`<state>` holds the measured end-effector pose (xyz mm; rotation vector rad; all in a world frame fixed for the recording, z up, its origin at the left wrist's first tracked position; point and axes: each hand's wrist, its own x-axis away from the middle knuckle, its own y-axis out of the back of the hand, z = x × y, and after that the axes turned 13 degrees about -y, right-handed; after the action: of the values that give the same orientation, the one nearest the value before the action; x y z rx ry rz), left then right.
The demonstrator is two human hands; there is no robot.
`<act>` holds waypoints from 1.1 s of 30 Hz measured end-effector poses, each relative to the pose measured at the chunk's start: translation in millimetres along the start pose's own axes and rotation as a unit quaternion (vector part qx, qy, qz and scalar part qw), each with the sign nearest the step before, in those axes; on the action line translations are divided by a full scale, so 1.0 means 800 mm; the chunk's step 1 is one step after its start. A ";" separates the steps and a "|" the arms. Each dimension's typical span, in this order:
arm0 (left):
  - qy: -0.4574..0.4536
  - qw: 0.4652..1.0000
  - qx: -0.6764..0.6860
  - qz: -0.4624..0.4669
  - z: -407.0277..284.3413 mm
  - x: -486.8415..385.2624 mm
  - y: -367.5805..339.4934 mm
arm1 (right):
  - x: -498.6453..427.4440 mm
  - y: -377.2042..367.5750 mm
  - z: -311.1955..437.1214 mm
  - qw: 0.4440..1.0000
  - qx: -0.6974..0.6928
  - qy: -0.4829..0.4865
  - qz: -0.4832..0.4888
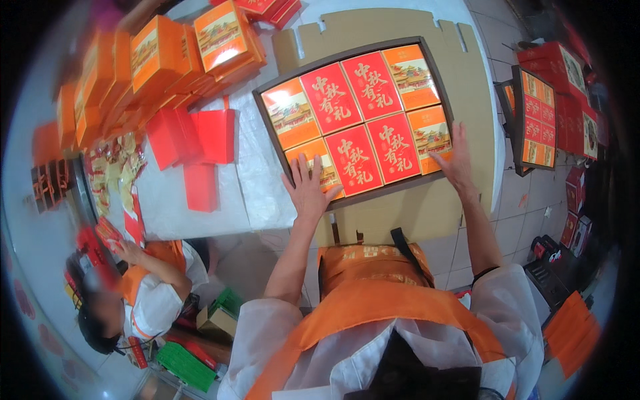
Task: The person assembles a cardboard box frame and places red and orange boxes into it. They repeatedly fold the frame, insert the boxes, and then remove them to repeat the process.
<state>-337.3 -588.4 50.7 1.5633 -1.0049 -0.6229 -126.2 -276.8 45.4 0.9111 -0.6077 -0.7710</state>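
In front of me a shallow dark-framed tray (388,190) holds two rows of small boxes. Red boxes (331,98) with gold writing fill its middle columns, and orange boxes (411,76) with a pictured palace-style building stand at both ends. My left hand (309,186) rests with fingers spread over the lower-left orange box (327,174) and the tray's near rim, covering part of both. At the right end, my right hand (456,159) has its fingers apart by the tray's rim and touches the edge of the lower-right orange box (431,137).
Flattened cardboard (375,22) lies under the tray. Stacked orange boxes (155,55) and red boxes (216,135) stand left, beside wrapped packets (114,167). A co-worker (155,295) holds a red item at lower left. Another filled tray (537,120) leans by red cartons (575,100) at right.
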 end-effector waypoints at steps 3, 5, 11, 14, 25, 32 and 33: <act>0.023 0.999 -0.029 0.031 -0.004 -0.012 -0.010 | -0.013 -0.005 -0.010 1.000 -0.004 -0.025 0.007; 0.015 1.000 -0.001 -0.006 -0.003 -0.009 -0.015 | -0.017 -0.004 -0.028 0.993 -0.088 -0.061 0.041; 0.282 0.773 0.480 -0.304 0.018 0.023 -0.049 | -0.053 -0.002 -0.093 0.938 -0.161 -0.200 0.232; 0.191 0.820 0.520 -0.142 0.033 0.032 -0.059 | -0.042 -0.008 -0.100 0.953 -0.203 -0.182 0.134; 0.204 0.762 0.587 -0.180 -0.008 -0.095 0.014 | -0.069 0.082 -0.058 0.868 -0.443 -0.177 0.140; 0.067 0.824 0.547 -0.131 0.067 -0.177 0.014 | 0.009 0.032 -0.030 0.821 -0.492 -0.288 -0.026; 0.050 0.840 0.529 -0.108 0.081 -0.194 0.005 | 0.016 0.014 -0.030 0.814 -0.488 -0.311 -0.046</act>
<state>-469.4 -489.0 19.9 2.6751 -1.1693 -0.0708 -97.1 -271.4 45.5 -0.3010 -0.6118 -1.3057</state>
